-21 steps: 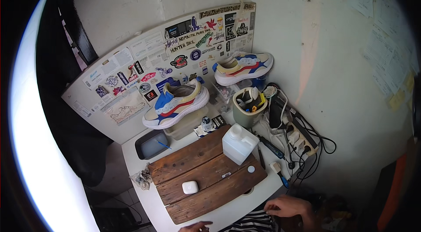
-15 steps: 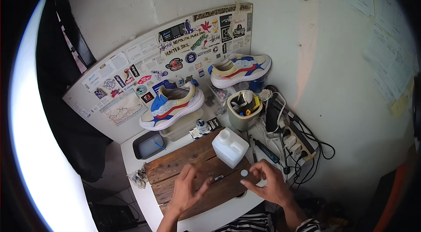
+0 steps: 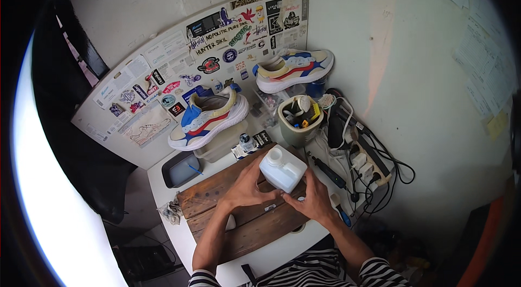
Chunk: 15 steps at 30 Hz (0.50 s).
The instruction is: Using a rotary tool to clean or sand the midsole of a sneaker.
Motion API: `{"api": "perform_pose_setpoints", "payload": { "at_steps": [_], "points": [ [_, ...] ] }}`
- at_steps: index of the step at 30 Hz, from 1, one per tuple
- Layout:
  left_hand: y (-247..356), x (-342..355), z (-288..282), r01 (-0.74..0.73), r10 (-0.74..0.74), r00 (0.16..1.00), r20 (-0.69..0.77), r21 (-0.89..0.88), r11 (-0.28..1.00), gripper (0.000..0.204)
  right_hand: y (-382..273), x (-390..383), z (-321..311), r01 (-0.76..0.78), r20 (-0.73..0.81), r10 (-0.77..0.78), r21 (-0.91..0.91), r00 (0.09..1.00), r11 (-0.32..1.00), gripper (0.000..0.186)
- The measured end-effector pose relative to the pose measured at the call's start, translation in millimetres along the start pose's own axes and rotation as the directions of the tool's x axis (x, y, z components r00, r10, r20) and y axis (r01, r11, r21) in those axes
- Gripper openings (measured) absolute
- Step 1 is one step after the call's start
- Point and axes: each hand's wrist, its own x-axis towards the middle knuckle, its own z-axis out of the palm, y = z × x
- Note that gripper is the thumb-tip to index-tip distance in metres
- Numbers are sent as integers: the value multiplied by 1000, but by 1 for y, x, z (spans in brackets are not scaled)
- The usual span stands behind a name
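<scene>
A white plastic jug with an uncapped neck sits between my hands over the dark wooden board. My left hand is wrapped along its left side, and my right hand grips its right side. Both thumbs come together at the front, near the jug's base. Just below them a small light-coloured piece lies on the board. Beside my left forearm a white object shows only in part, so its kind cannot be told.
Two multicoloured sneakers stand at the back before a sticker-covered panel. A grey tray is at the left, with a small bottle behind the board. Right are a tool cup, a rotary-type tool, a brush and a power strip with cables.
My hands were apart in front of the jug; both have moved forward and closed around its sides. The camera view has shifted slightly.
</scene>
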Motion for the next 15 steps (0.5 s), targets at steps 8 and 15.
{"api": "perform_pose_setpoints", "payload": {
  "at_steps": [8,15],
  "points": [
    [4,-30,-17,70,-77,997,30,186,980,94,-13,4,-3,-25,-99,9,-164,995,986,81],
    [-1,-123,-33,169,-211,976,56,418,893,89,-16,-7,3,-148,-144,160,86,977,985,76]
  ]
}}
